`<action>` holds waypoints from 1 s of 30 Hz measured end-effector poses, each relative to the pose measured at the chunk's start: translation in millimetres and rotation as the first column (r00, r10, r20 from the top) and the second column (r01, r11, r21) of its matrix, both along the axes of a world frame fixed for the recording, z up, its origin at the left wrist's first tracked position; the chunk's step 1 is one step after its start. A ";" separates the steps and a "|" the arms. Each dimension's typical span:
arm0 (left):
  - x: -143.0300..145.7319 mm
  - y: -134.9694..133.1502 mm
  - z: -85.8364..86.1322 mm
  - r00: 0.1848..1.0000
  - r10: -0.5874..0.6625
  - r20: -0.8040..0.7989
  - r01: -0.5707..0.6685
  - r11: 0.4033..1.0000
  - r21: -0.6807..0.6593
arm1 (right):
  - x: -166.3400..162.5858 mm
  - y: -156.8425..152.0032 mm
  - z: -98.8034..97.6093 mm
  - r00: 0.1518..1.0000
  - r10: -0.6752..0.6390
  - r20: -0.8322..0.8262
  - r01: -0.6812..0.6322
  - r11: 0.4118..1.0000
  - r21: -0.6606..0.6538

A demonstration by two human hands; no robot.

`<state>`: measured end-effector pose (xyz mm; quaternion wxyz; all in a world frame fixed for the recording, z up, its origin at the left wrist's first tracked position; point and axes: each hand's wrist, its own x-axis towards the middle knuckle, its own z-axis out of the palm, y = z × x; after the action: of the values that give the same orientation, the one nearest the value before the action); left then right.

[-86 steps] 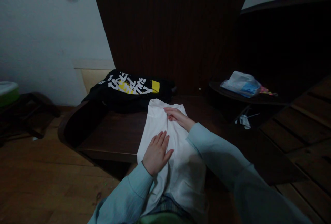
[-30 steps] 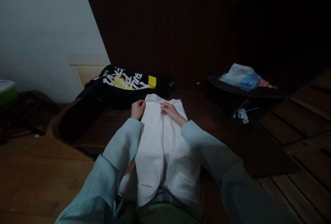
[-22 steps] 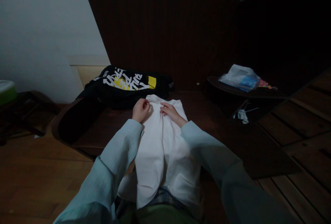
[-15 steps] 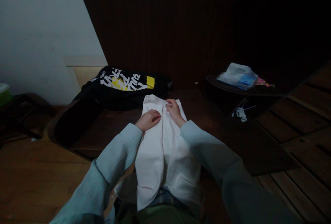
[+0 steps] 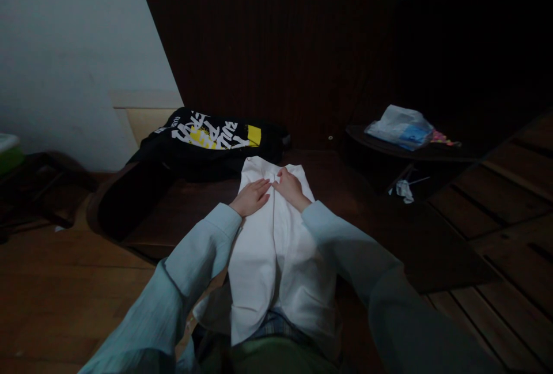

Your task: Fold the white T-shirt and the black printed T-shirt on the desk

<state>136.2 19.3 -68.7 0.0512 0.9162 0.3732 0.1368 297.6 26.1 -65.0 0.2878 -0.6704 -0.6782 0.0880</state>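
Observation:
A white garment (image 5: 253,253) lies lengthwise over the lap and the dark wooden seat in front of me, a long opening running down its middle. My left hand (image 5: 251,196) rests on its upper left part, its fingers reaching to the middle edge and seeming to grip the cloth there. Across from it, my right hand (image 5: 290,188) is closed on the cloth at the middle edge, just below the top band. The fingertips of both hands almost meet. Any small fastener under the fingers cannot be made out.
A black printed garment (image 5: 207,138) lies at the back of the dark wooden seat (image 5: 328,175). On a curved side ledge at right sits a white and blue plastic packet (image 5: 401,127), with a crumpled white scrap (image 5: 405,191) below. A green and white container (image 5: 9,152) stands far left.
My left fingers have straightened and moved up to the middle edge, closer to my right hand. The right hand has shifted slightly down along the edge. The view has moved a little.

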 end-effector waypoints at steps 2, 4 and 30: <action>0.2 -0.4 0.2 1.000 0.004 -0.008 -0.004 1.000 -0.003 | 1.4 0.7 0.0 1.000 0.007 0.012 -0.006 1.000 -0.009; 0.6 -0.8 0.5 1.000 0.008 -0.020 -0.008 1.000 -0.002 | 3.4 2.2 0.0 0.999 0.033 0.000 -0.033 0.999 -0.001; 5.7 -12.4 13.6 0.995 0.033 -0.098 -0.034 0.999 -0.007 | 12.5 16.0 -11.4 0.883 0.174 -0.435 -0.124 0.982 0.142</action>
<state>141.9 6.9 -55.1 0.0346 0.9151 0.3913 0.0909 310.1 42.1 -76.3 0.4641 -0.5614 -0.6476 0.2238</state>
